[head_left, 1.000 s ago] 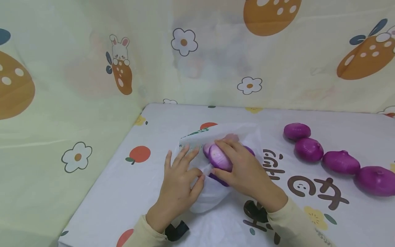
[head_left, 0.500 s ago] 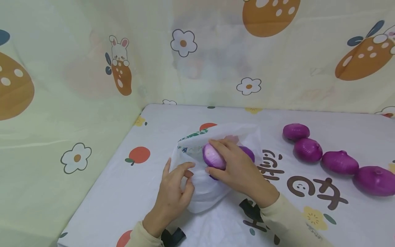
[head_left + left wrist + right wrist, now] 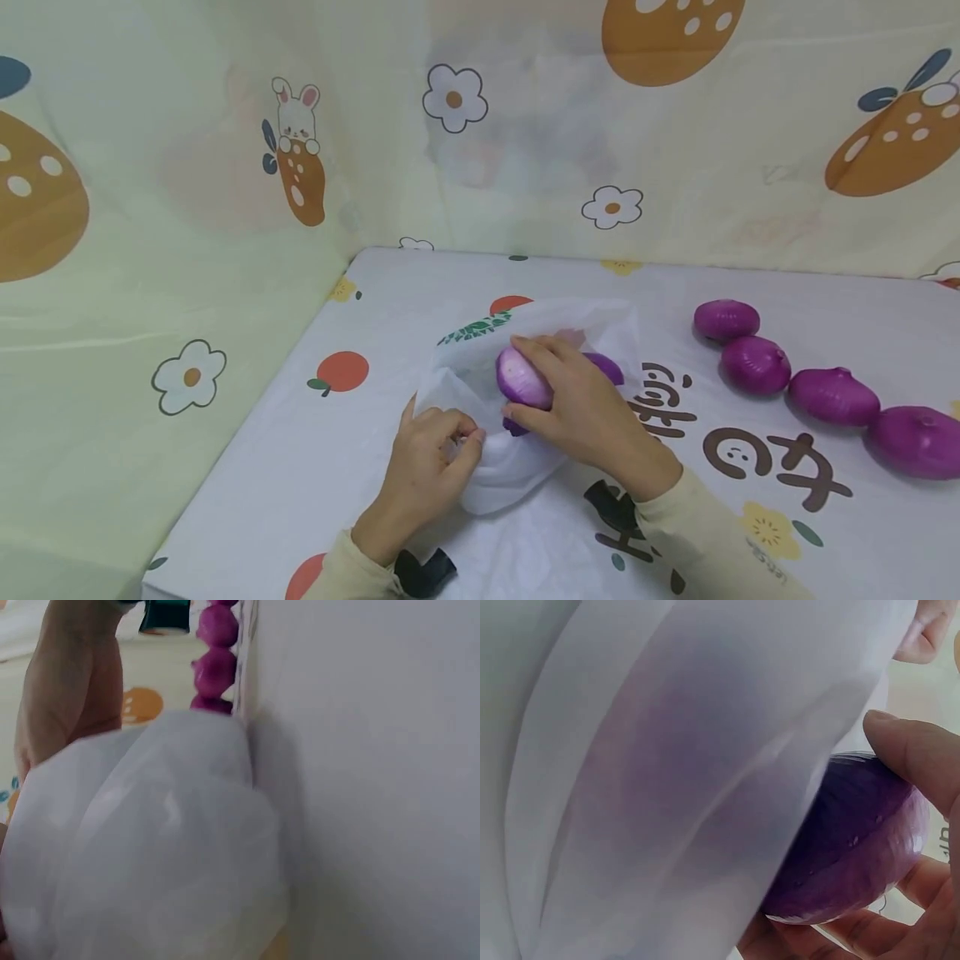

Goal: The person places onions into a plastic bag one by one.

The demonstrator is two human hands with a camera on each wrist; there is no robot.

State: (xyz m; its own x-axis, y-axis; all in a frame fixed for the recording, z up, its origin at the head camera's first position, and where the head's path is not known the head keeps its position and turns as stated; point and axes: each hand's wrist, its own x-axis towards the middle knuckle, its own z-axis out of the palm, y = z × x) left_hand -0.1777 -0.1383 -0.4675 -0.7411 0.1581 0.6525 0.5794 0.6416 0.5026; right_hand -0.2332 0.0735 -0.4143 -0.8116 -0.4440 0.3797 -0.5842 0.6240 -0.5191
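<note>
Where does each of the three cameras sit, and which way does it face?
Head: above, looking down at the table; both hands and sleeves show.
Left wrist: low on the table, facing the white bag; part of a hand shows.
Right wrist: against the bag, facing the held onion; fingertips show.
All share the bag.

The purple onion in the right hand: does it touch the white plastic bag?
Touching. In the right wrist view the bag's thin film lies directly over the onion, with no gap at the edge, while the right hand grips it.
</note>
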